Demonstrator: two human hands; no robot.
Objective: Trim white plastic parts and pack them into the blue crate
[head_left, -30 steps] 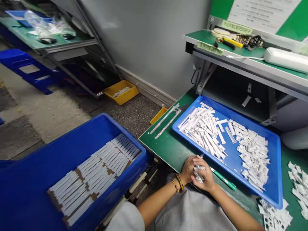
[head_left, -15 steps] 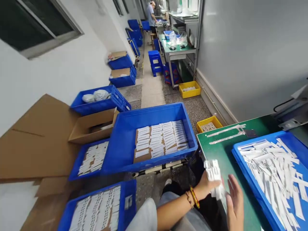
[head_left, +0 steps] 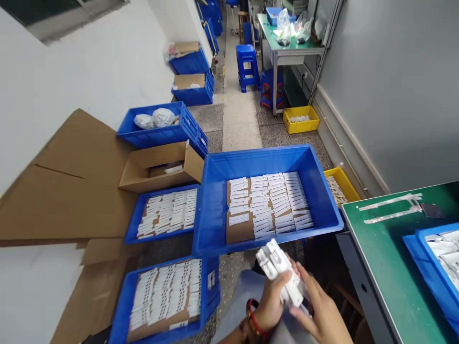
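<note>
A bundle of long white plastic pieces (head_left: 282,273) is held up over my lap, tilted, with its far end near the front rim of a big blue bin (head_left: 222,165). My left hand (head_left: 271,300), with bracelets at the wrist, is closed around the bundle, thumb on top. My right hand (head_left: 320,306) grips the bundle's near end between thumb and fingers. Inside the blue bin, rows of similar white strips (head_left: 267,200) lie on brown cardboard (head_left: 239,233). Part of the bundle is hidden by my fingers.
Blue trays of white strips (head_left: 167,212) (head_left: 163,294) and an open cardboard box (head_left: 158,174) stand left. At right are a green-topped table (head_left: 387,258) and another blue tray (head_left: 426,267) of white pieces. Yellow bins (head_left: 303,125) and blue stools (head_left: 247,69) stand beyond.
Both hands have moved left with the bundle, from beside the green table to in front of the big bin. My right hand, apart from the bundle before, now grips its end. The view has turned right-to-left and downward.
</note>
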